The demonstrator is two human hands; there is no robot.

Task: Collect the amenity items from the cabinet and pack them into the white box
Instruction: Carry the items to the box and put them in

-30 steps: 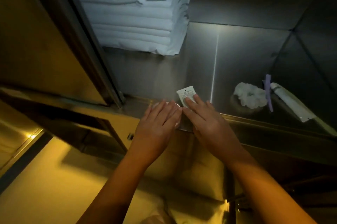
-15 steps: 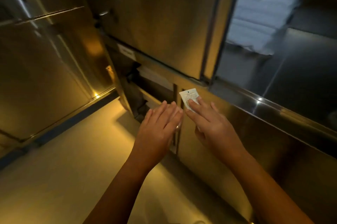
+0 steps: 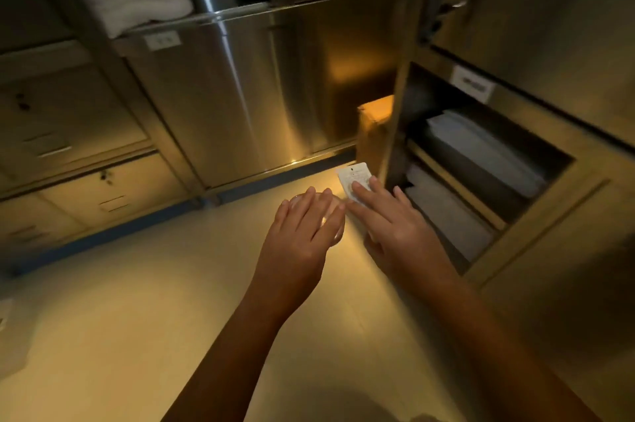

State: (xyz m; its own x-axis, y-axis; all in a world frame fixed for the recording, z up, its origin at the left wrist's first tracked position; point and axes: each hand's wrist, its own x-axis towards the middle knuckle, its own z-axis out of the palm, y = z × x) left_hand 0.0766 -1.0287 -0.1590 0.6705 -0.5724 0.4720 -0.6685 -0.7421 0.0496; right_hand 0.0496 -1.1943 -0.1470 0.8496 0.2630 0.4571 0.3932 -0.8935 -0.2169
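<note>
Sachet (image 3: 355,181) and shelf label (image 3: 471,84) print unreadable

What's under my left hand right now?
A clear round item peeks out past the left hand at its far and right edges. The fingers cover most of it, so what it is cannot be seen, nor the thumb beneath.

Dim amber light, motion-blurred edges

Packet (image 3: 354,177) in right hand (image 3: 395,225).
</note>
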